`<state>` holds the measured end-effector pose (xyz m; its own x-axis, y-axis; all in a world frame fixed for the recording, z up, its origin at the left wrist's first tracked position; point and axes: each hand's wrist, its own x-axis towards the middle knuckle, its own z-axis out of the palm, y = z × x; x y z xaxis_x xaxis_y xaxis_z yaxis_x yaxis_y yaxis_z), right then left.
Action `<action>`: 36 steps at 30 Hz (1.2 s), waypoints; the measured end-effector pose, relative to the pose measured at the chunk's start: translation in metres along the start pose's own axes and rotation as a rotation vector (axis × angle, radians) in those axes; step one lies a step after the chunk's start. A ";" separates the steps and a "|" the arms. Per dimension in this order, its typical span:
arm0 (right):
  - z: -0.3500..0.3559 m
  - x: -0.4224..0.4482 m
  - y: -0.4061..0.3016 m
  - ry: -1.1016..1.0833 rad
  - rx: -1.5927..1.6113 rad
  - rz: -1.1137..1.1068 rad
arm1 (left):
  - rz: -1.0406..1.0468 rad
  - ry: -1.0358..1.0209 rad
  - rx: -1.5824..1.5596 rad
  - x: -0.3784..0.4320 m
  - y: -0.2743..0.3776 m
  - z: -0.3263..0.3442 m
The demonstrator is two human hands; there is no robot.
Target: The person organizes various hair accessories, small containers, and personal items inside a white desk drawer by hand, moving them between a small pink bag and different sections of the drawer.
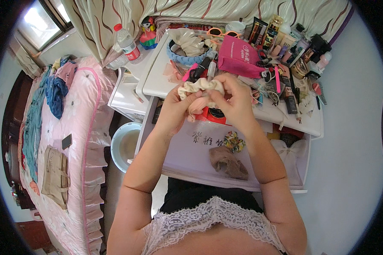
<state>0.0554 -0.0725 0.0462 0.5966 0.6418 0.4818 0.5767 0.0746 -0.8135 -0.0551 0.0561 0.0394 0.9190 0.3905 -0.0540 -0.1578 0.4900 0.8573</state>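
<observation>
A cream hair scrunchie (pixel 201 85) is held between both hands above the open drawer. My left hand (pixel 175 106) grips its left side, and my right hand (pixel 234 98) grips its right side. A peach-pink piece of fabric (pixel 198 105) hangs at the fingers, below the cream loop; whether it is a second scrunchie I cannot tell. Inside the white drawer (pixel 182 156) lie a colourful patterned scrunchie (pixel 234 142), a brown fabric piece (pixel 228 162) and, at the right, a white bow (pixel 288 152). Under the hands is a red item with a dark round part (pixel 217 113).
On the white dresser top (pixel 156 78) stand a pink bag (pixel 241 57), a blue braided basket (pixel 186 57), orange sunglasses (pixel 223 32) and several cosmetics bottles. A water bottle (pixel 127 44) stands at the back left. A blue basin (pixel 115 143) is left of the drawer, beside a bed (pixel 73 127).
</observation>
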 end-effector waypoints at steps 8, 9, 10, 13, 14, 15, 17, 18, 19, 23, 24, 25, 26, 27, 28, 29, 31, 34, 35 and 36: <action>0.007 -0.002 0.006 0.013 0.039 0.132 | -0.265 -0.107 -0.501 0.009 0.001 -0.011; 0.008 -0.002 0.007 0.012 0.042 0.131 | -0.269 0.021 -0.637 0.007 0.004 -0.007; 0.008 -0.002 0.008 0.016 -0.006 0.120 | -0.284 -0.141 -0.741 0.008 0.001 -0.017; 0.005 -0.002 0.017 0.043 0.004 0.126 | -0.198 -0.205 -0.676 0.006 0.013 0.000; 0.005 -0.001 0.020 0.063 0.072 0.135 | -0.200 -0.204 -0.676 0.006 0.010 -0.003; 0.005 0.000 0.016 0.062 0.074 0.135 | -0.164 -0.285 -0.562 0.006 0.007 -0.010; 0.003 0.002 0.008 0.083 0.261 0.171 | -0.128 -0.362 -0.448 0.007 0.003 -0.019; 0.002 0.002 0.009 0.083 0.262 0.172 | -0.121 -0.425 -0.431 0.008 0.002 -0.020; 0.001 0.002 0.011 0.035 0.349 0.183 | -0.113 -0.487 -0.415 0.008 0.002 -0.021; -0.001 -0.001 0.003 -0.125 0.562 0.226 | -0.096 -0.227 -0.231 0.001 0.002 -0.005; 0.000 -0.002 0.004 -0.124 0.562 0.226 | -0.081 -0.156 -0.183 0.001 0.000 -0.003; 0.002 -0.003 0.005 -0.125 0.534 0.182 | -0.065 -0.086 -0.136 0.001 -0.001 -0.002; 0.004 -0.004 0.006 -0.125 0.506 0.138 | -0.067 -0.087 -0.136 0.001 -0.001 -0.002; 0.005 -0.005 0.005 -0.126 0.506 0.139 | -0.063 0.021 0.055 0.000 0.000 -0.002; 0.006 -0.006 0.004 -0.165 0.505 0.150 | -0.059 0.129 0.245 0.000 0.000 -0.002; 0.006 -0.007 0.002 -0.203 0.503 0.161 | -0.059 0.130 0.244 0.003 -0.005 -0.005; 0.010 -0.010 -0.006 -0.299 0.456 0.138 | 0.419 0.142 0.337 0.011 -0.017 -0.013; 0.015 -0.011 -0.007 -0.241 0.365 0.124 | 0.366 0.139 0.304 0.011 -0.012 -0.012; 0.015 -0.010 -0.006 -0.098 0.331 0.126 | 0.311 0.113 0.290 0.010 -0.005 -0.008; 0.013 -0.009 -0.008 -0.098 0.334 0.133 | 0.289 0.025 0.337 0.008 0.002 -0.009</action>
<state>0.0383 -0.0689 0.0449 0.5885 0.7313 0.3447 0.2743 0.2204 -0.9360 -0.0516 0.0667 0.0361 0.8446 0.4951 0.2038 -0.2769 0.0782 0.9577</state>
